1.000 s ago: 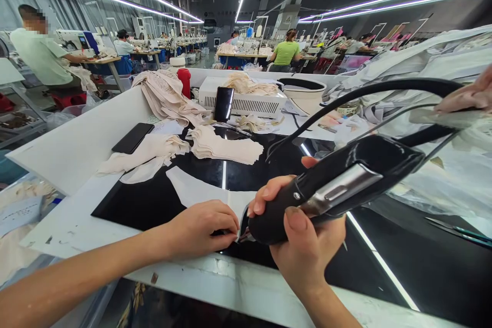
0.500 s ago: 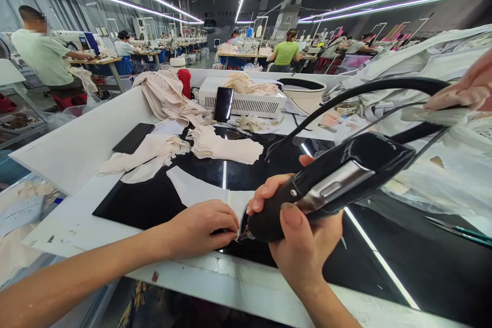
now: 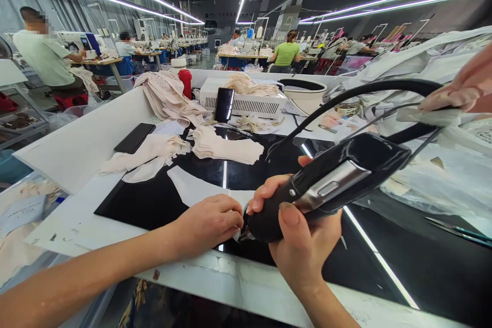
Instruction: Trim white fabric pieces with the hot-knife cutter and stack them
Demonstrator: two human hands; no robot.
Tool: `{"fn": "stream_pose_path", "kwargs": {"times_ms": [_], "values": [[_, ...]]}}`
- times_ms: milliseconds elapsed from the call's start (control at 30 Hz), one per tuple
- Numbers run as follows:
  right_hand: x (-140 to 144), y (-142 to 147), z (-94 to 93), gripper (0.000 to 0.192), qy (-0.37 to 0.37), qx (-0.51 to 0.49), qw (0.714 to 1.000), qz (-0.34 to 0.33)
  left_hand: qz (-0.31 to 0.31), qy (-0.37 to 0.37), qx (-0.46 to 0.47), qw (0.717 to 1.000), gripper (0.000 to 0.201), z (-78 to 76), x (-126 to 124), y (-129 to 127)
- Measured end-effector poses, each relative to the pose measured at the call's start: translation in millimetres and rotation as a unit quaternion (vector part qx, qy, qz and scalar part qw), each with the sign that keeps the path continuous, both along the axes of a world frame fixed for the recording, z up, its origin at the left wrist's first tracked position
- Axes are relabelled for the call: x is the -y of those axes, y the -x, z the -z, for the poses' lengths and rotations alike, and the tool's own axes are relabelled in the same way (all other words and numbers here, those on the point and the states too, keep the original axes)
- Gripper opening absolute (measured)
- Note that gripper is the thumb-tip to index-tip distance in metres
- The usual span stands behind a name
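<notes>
Right hand (image 3: 302, 238) around a glossy, oblong black-and-metal tool (image 3: 326, 184)

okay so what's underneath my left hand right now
A white piece shows just beyond your left hand, lying on the black work surface. Whatever sits directly beneath the hand is covered and can't be seen.

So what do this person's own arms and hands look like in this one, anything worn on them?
The left hand and right hand are bare, with no glove, ring or watch showing. The left forearm and right forearm are uncovered, with no sleeve in view. Between them, dark cloth with a gold leaf-like pattern shows, probably clothing.
</notes>
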State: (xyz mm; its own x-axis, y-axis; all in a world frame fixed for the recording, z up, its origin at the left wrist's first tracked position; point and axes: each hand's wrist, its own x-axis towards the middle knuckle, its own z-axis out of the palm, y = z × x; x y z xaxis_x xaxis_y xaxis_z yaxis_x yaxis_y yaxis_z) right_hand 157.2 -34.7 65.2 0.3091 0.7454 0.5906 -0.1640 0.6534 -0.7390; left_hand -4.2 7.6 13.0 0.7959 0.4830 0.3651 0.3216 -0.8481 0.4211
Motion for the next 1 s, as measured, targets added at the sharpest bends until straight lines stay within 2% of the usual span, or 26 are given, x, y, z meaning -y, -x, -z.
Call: {"fn": "stream_pose_path", "kwargs": {"times_ms": [133, 433, 733, 1000], "values": [[-0.5, -1.1, 1.5, 0.043, -0.006, -0.001, 1.0, -0.004, 0.013, -0.048, -0.011, 0.999, 0.014, 2.8, -0.5, -1.2], [-1.9, -0.3, 2.5, 0.033, -0.015, -0.023, 1.0, -0.015, 0.034, -0.035, -0.034, 0.998, 0.017, -0.4, -2.0, 8.8], [-1.9, -3.3, 4.1, 0.031, -0.015, -0.001, 1.0, -0.003, 0.104, -0.092, 0.037, 0.99, 0.021, 3.4, -7.5, 21.1], [-2.9, -3.3, 4.2, 0.032, -0.01, -0.005, 1.0, -0.002, 0.109, -0.163, 0.05, 0.979, 0.031, 2.1, -7.7, 23.6]]}}
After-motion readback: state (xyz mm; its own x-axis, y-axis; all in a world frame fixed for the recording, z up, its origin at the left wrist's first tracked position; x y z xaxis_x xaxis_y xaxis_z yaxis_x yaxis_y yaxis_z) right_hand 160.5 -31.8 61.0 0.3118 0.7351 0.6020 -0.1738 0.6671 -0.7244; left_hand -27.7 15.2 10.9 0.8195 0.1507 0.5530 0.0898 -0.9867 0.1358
